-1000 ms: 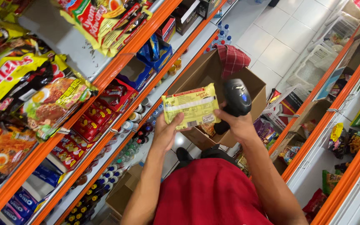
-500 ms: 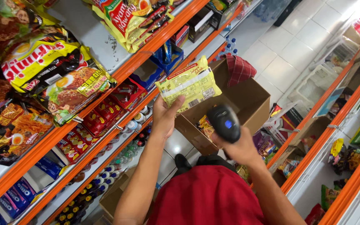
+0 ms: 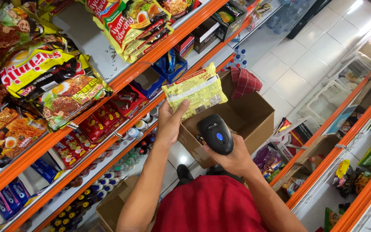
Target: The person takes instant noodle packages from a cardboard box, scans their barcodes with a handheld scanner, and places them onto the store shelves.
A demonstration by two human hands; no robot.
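Observation:
My left hand (image 3: 170, 122) holds up a yellow noodle packet (image 3: 196, 90) by its lower left corner, its back side with the barcode facing me. My right hand (image 3: 232, 157) grips a black handheld barcode scanner (image 3: 215, 134) with a blue light, just below the packet. Under both hands sits an open brown cardboard box (image 3: 254, 116) with more packets inside and a red checked cloth (image 3: 243, 81) draped over its far rim. My red shirt (image 3: 211, 206) fills the bottom of the view.
An orange-edged shelf unit (image 3: 86, 103) on the left carries noodle packets (image 3: 48, 86), small boxes and bottles. Another orange shelf (image 3: 348, 133) with snacks runs along the right. White baskets (image 3: 340, 90) stand on the tiled floor (image 3: 297, 51). A second cardboard box (image 3: 112, 206) sits low left.
My left hand lifted the yellow packet away from the scanner and toward the left shelf. My right hand lowered the scanner toward my body.

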